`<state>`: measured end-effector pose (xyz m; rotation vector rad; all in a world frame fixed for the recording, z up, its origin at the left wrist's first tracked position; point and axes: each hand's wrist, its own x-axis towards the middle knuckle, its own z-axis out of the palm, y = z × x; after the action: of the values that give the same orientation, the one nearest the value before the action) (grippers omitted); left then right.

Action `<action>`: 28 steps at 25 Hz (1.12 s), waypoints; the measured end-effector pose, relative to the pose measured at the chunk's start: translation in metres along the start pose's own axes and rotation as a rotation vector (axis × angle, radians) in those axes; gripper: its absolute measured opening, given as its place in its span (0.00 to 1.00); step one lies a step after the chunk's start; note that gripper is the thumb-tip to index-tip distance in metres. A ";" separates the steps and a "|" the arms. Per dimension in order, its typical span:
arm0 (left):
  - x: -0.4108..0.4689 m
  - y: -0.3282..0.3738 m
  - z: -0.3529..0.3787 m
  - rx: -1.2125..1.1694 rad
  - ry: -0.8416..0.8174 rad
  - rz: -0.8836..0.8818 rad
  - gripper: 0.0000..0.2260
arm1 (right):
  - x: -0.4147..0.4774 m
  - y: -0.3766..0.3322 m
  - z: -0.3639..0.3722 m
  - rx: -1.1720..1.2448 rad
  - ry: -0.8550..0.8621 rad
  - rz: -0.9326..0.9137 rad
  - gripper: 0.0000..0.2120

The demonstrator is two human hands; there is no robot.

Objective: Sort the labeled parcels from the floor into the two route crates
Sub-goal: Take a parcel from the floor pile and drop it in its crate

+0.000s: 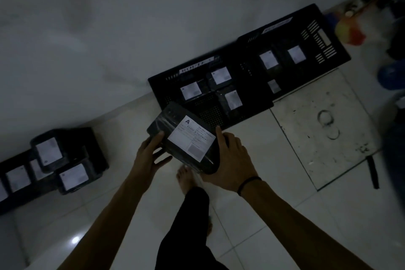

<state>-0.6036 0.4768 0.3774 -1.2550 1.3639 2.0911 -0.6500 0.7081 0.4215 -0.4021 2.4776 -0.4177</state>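
Note:
A black wrapped parcel (173, 125) with a white label marked A is held above the floor, just in front of the nearer black route crate (157, 90). My left hand (149, 155) holds its left end, thumb on top. My right hand (230, 160) grips its right end, fingers curled under. That crate holds three labelled parcels (220, 76). The second black crate (328, 50) stands to its right with labelled parcels inside. A pile of black labelled parcels (50, 153) lies on the floor at the left.
Both crates stand against a white wall (109, 28). A metal floor hatch (324, 125) with a ring lies right of the crates. Coloured clutter (350, 30) sits at the far right corner. My bare foot (186, 177) and dark-trousered leg are below the parcel on the white tiles.

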 end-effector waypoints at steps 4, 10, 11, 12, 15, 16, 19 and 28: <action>0.080 0.030 0.045 0.072 0.039 0.054 0.35 | 0.068 0.039 0.005 -0.050 0.016 0.079 0.62; 0.256 0.040 0.124 0.079 0.059 0.097 0.35 | 0.201 0.100 0.056 -0.060 0.063 0.292 0.65; 0.289 0.031 0.132 0.073 0.046 0.081 0.36 | 0.222 0.114 0.069 -0.076 0.043 0.318 0.66; 0.320 0.019 0.139 0.066 0.037 0.053 0.37 | 0.243 0.129 0.082 -0.081 0.007 0.344 0.67; 0.391 -0.024 0.152 0.112 0.024 -0.004 0.30 | 0.296 0.172 0.122 -0.111 -0.142 0.390 0.68; 0.409 -0.037 0.153 0.124 0.029 -0.022 0.28 | 0.309 0.182 0.131 -0.127 -0.194 0.389 0.69; 0.454 -0.066 0.150 0.092 0.063 -0.085 0.29 | 0.339 0.203 0.153 -0.145 -0.293 0.375 0.70; 0.466 -0.076 0.147 0.268 0.045 -0.096 0.30 | 0.367 0.205 0.178 -0.077 -0.460 0.404 0.72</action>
<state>-0.8792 0.5600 -0.0248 -1.2339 1.5122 1.7575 -0.8699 0.7205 0.0209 -0.0130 2.0552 -0.0518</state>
